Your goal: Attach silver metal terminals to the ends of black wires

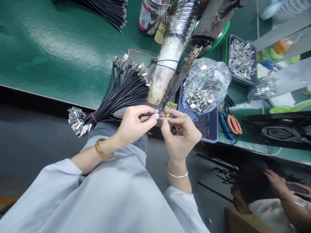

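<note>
Apparently fitting step: left hand [136, 126] pinches connector [157, 114] on cable [146, 114] end, thumb to forefinger, near bar [181, 74] tip. Right hand [181, 139] thumb and forefinger drawn close beside it; can't tell what they grip, if anything. Next move likely calls for steady connector, fine alignment.
Counts: held connector 1; cable bundles [121, 92] at least 2; bag [206, 85] 1, in tray [215, 129]; bin [243, 81] 1; jar [145, 19] 1. Metal parts [240, 60] uncountable.

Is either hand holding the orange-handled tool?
No, the orange-handled tool lies on the green table, apart from the left hand and right hand.
</note>
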`<state>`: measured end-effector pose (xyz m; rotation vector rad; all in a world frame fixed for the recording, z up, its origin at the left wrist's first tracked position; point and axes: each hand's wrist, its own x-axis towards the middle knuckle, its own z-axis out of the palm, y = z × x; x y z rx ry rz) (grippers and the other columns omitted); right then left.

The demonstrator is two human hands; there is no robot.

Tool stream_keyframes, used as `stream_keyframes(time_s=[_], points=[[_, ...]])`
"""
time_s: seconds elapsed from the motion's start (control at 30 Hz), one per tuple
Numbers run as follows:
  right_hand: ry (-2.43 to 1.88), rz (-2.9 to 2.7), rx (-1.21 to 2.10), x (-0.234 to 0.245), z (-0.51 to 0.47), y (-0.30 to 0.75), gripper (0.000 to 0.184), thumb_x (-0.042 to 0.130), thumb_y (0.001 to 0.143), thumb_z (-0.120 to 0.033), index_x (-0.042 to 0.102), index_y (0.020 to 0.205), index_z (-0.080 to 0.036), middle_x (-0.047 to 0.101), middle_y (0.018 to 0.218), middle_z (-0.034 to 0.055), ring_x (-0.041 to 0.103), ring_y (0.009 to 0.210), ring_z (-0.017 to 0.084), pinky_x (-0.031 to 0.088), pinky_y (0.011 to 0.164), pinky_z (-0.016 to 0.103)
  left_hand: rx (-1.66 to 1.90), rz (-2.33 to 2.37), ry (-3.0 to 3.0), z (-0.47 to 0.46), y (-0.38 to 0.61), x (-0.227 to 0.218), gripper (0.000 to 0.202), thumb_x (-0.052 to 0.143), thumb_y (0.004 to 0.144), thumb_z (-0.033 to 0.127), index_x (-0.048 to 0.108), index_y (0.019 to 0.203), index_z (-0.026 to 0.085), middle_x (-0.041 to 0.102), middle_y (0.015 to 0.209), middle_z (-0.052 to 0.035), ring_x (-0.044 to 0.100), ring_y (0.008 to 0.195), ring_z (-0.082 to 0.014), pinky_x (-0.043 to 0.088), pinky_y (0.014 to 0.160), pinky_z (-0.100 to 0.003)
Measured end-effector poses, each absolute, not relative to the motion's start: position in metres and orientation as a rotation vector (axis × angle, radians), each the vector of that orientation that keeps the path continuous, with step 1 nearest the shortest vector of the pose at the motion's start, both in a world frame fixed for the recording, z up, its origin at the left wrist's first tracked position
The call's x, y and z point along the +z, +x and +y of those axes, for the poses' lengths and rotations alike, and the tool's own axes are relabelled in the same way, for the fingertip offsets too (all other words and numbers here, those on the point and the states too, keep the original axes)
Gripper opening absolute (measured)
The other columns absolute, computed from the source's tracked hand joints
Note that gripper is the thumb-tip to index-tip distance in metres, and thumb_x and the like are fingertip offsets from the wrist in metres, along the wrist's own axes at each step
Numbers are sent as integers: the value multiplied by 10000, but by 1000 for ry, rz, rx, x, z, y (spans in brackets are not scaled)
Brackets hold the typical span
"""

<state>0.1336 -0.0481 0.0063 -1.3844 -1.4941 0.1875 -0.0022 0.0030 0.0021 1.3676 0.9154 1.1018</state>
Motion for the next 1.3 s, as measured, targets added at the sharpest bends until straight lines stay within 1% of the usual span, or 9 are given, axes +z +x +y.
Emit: stream_keyframes(time_s=[0.23, 0.37, 0.47, 0.6, 0.7, 0.83, 1.0, 1.1, 1.3], points=[[-1348, -1547, 101, 5, -44, 134, 145, 708, 848, -94, 654, 848, -229, 780, 954, 22, 771, 952, 195, 645, 756, 316, 1126, 949, 1363, 7, 0, 6, 191, 603, 778, 189, 774, 731, 116, 678, 656, -16, 443, 524, -59, 356, 496, -175], [-1327, -1608, 20, 10, -45, 133, 186, 712, 835, -59, 652, 849, -234, 775, 881, -8, 773, 962, 189, 642, 777, 304, 1178, 929, 1436, 8, -2, 7, 179, 611, 770, 165, 773, 712, 120, 623, 596, 2, 398, 496, -50, 316, 476, -181], [-1316, -1666, -32, 13, -47, 135, 203, 701, 835, -48, 622, 832, -234, 772, 845, -16, 779, 955, 184, 637, 806, 303, 1144, 909, 1452, 8, -2, 9, 188, 595, 763, 146, 773, 703, 132, 651, 618, -3, 450, 518, -59, 328, 479, -179], [-1344, -1729, -78, 14, -51, 137, 197, 691, 844, -50, 605, 838, -227, 787, 897, 12, 779, 971, 179, 632, 814, 288, 1092, 936, 1424, 7, -2, 10, 182, 596, 755, 158, 766, 697, 129, 688, 651, -16, 513, 559, -74, 360, 494, -173], [-1347, -1708, -69, 12, -52, 136, 182, 699, 845, -57, 623, 858, -221, 791, 929, 21, 778, 959, 168, 636, 796, 269, 1078, 953, 1411, 5, -2, 9, 168, 607, 750, 168, 763, 710, 121, 688, 654, -14, 514, 558, -72, 376, 502, -168], [-1369, -1559, 70, 8, -53, 135, 144, 701, 858, -86, 648, 865, -220, 787, 978, 23, 775, 899, 154, 647, 721, 252, 1079, 965, 1351, 1, -3, 5, 121, 644, 754, 185, 741, 765, 114, 649, 617, 2, 510, 532, -65, 397, 491, -152], [-1415, -1457, 268, 10, -52, 133, 123, 698, 868, -120, 645, 813, -216, 777, 927, 10, 758, 803, 138, 632, 640, 235, 1138, 929, 1350, -2, -5, 4, 110, 650, 758, 176, 741, 779, 118, 715, 725, -31, 595, 600, -84, 452, 516, -145], [-1387, -1538, 144, 12, -50, 133, 138, 703, 864, -111, 643, 806, -221, 780, 920, 12, 756, 836, 145, 622, 678, 251, 1138, 935, 1359, -2, -5, 3, 138, 639, 766, 186, 755, 784, 113, 725, 736, -36, 593, 594, -83, 450, 510, -147], [-1371, -1664, -70, 12, -44, 133, 169, 703, 864, -93, 622, 816, -233, 781, 897, -11, 759, 836, 143, 600, 728, 265, 1105, 946, 1330, 1, -2, 3, 143, 623, 790, 197, 748, 792, 128, 723, 746, -18, 627, 649, -92, 501, 588, -154]])
